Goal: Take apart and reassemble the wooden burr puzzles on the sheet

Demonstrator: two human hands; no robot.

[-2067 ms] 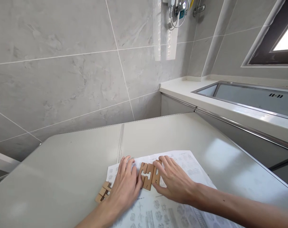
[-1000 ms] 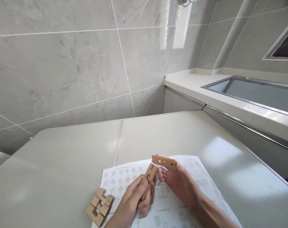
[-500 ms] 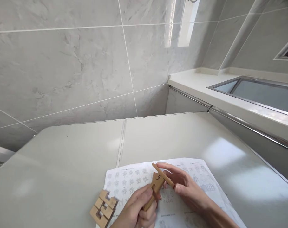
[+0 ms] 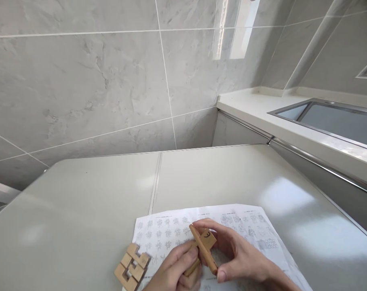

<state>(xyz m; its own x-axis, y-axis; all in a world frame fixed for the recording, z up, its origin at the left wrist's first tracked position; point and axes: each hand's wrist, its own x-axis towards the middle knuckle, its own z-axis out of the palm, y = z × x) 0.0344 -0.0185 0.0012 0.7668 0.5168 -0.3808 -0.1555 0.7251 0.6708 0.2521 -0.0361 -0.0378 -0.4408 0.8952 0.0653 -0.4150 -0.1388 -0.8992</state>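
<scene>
My left hand [image 4: 174,273] grips a notched wooden puzzle piece [image 4: 207,239] marked with a handwritten 3, holding it above a printed instruction sheet [image 4: 247,226]. My right hand [image 4: 241,256] pinches a second wooden piece [image 4: 203,250] that lies crossed against the first, so the two pieces touch. Left of my hands, several more interlocked wooden pieces [image 4: 131,266] lie flat at the sheet's left edge. Both hands are closed round their pieces at the lower edge of the view.
The sheet rests on a pale grey table [image 4: 80,210] with a seam down its middle. A grey tiled wall [image 4: 95,81] rises behind. At right stands a white counter [image 4: 262,109] with a steel sink [image 4: 338,117].
Both hands lifted two wooden pieces off the sheet, then brought them together. The right-hand piece has swung down and now crosses the left-hand piece. The view drifted slightly left.
</scene>
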